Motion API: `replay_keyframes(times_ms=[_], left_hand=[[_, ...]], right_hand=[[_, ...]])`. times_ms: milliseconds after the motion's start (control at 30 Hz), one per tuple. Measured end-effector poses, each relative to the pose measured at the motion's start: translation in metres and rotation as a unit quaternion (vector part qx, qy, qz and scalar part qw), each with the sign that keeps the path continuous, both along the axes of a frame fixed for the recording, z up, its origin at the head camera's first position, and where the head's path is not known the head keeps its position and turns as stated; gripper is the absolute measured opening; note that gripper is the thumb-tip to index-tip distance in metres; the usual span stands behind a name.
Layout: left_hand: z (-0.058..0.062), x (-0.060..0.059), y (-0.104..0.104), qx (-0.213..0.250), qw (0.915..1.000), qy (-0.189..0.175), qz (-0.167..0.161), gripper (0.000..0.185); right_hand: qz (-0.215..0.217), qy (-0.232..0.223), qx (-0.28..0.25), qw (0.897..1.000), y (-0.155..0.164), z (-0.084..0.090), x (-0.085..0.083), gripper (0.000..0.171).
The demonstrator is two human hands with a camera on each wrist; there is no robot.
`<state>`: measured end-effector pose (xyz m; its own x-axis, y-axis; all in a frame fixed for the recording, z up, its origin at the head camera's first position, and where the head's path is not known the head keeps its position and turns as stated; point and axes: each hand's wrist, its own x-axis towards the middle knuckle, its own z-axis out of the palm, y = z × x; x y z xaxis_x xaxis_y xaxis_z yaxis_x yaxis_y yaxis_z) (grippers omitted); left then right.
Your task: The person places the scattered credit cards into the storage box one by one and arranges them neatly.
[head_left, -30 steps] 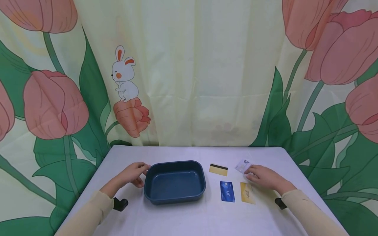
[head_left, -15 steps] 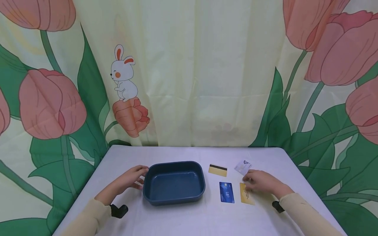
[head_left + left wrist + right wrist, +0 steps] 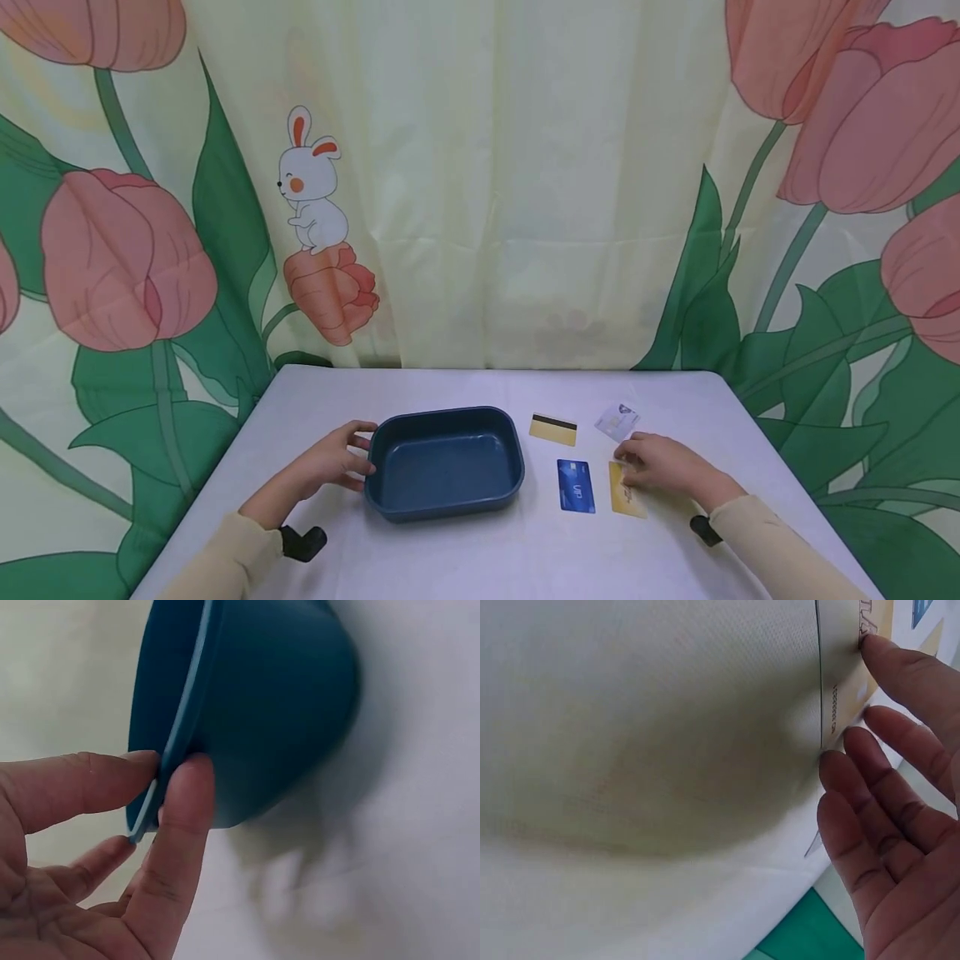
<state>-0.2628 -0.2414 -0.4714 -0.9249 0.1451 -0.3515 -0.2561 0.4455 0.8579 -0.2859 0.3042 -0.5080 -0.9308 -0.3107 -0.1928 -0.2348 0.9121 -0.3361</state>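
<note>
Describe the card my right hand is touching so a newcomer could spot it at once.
On the white table, look right of the dark blue rectangular plastic tray to four cards. It is the gold card under the right hand, beside the blue card; the other gold card has a black stripe.

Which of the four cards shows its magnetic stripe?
The gold card with the black stripe, just right of the blue tray; the other three cards show no stripe.

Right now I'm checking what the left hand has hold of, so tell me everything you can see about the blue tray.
The blue tray is a dark teal, rounded-rectangle basin with a raised rim, plastic by its look, and nothing lies inside it. It sits upright on the white table, left of the cards. The left hand touches its left end: in the left wrist view the thumb presses the outer wall while a finger rests at the rim.
</note>
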Motion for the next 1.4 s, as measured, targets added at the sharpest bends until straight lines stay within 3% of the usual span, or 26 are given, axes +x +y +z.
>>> replay_keyframes(times_ms=[233,400,600,900,1000,1200,1400], left_hand=[[0.001,0.004,0.003,-0.014,0.9997,0.004,0.017,0.080],[0.002,0.005,0.003,-0.019,0.9997,0.008,0.012,0.079],[0.002,0.006,0.001,-0.027,0.9996,0.009,0.009,0.079],[0.003,0.003,0.004,-0.026,0.9996,0.007,0.012,0.080],[0.002,0.003,0.004,-0.024,0.9996,0.007,0.012,0.080],[0.002,0.004,0.004,-0.022,0.9997,0.006,0.013,0.080],[0.000,0.004,0.003,-0.015,0.9998,0.010,0.009,0.080]], right_hand=[[-0.012,0.003,-0.001,1.000,-0.002,0.000,0.006,0.031],[-0.027,-0.006,-0.006,1.000,-0.008,0.004,0.013,0.040],[-0.027,-0.010,0.001,1.000,-0.014,0.006,0.017,0.037],[-0.073,-0.045,-0.039,0.996,-0.013,0.006,0.015,0.041],[-0.071,-0.038,-0.015,0.997,-0.015,0.005,0.017,0.050],[-0.048,-0.027,0.059,0.997,-0.020,0.003,0.026,0.089],[-0.049,-0.014,0.067,0.996,-0.022,0.005,0.027,0.086]])
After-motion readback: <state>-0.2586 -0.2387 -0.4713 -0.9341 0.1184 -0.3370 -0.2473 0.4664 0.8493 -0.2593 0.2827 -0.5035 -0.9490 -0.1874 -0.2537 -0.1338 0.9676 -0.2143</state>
